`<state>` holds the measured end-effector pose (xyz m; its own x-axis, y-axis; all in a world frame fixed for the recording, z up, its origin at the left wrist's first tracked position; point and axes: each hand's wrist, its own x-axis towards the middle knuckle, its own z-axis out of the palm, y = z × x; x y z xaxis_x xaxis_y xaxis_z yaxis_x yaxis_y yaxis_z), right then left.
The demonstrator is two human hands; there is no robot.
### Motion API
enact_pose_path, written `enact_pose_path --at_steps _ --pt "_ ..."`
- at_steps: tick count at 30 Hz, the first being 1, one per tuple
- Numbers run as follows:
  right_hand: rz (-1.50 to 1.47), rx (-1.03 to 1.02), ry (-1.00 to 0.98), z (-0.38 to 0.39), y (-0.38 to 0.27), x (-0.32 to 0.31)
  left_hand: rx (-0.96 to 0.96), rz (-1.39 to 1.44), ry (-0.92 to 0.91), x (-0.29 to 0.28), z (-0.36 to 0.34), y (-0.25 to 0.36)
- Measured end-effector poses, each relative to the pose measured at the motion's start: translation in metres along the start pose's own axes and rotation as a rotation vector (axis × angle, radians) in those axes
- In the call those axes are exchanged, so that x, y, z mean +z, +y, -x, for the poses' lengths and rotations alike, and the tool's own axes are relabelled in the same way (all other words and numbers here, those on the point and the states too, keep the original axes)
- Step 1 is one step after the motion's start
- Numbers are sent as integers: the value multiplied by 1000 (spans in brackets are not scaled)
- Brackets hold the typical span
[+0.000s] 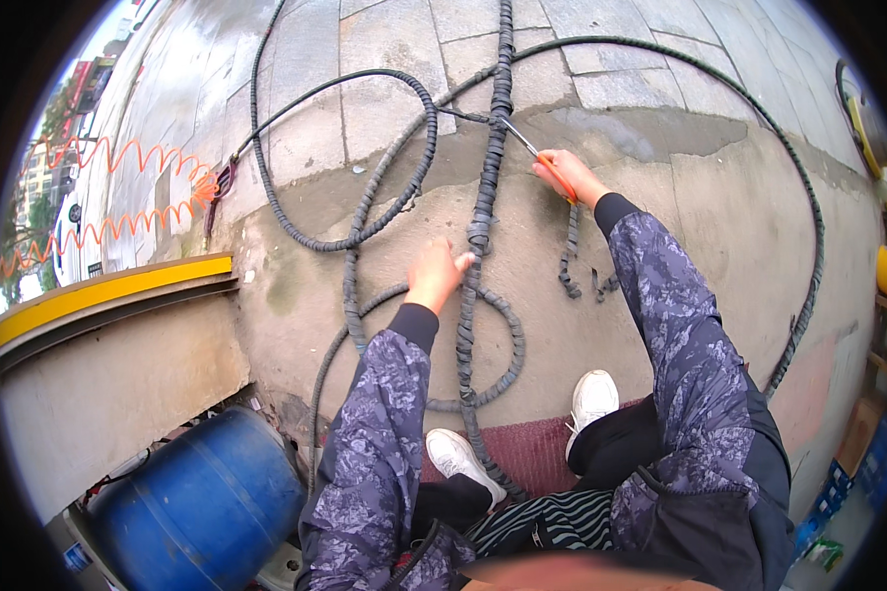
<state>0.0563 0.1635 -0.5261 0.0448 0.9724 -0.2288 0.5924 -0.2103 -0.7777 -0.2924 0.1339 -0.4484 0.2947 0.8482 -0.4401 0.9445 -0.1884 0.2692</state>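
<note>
A thick cable bundle, wound in dark grey tape, runs from the top of the view down between my feet. My right hand is closed round orange-handled scissors, whose metal blades reach the bundle's right side. Against the bundle's left side, lower down, my left hand is closed, its thumb on the wrapping. The palm side of its fingers is hidden. Below my right hand, a loose dark strip dangles over the ground, curled at its lower end.
Looped wrapped cables lie on both sides over stone paving and concrete. A blue barrel lies at lower left beside a yellow-topped ledge. Orange coiled hose stretches at left. A dark red mat is under my feet.
</note>
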Motion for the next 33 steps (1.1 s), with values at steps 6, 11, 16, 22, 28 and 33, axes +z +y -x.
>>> enact_pose_path --at_steps 6,11,16,22,28,33 --pt "17 -5 25 3 -8 -8 260 35 228 -23 -40 33" --pt "145 -21 57 2 -9 -10 274 -2 185 -16 -39 48" --pt "262 -49 95 5 -8 -9 295 -7 158 0 -34 40" --pt "414 -60 94 14 -1 -22 363 -180 318 -2 -39 33" --pt "487 -114 91 16 12 -32 559 -289 443 -46 -105 61" --pt "483 -102 90 23 9 -36 540 -512 232 -55 -150 95"
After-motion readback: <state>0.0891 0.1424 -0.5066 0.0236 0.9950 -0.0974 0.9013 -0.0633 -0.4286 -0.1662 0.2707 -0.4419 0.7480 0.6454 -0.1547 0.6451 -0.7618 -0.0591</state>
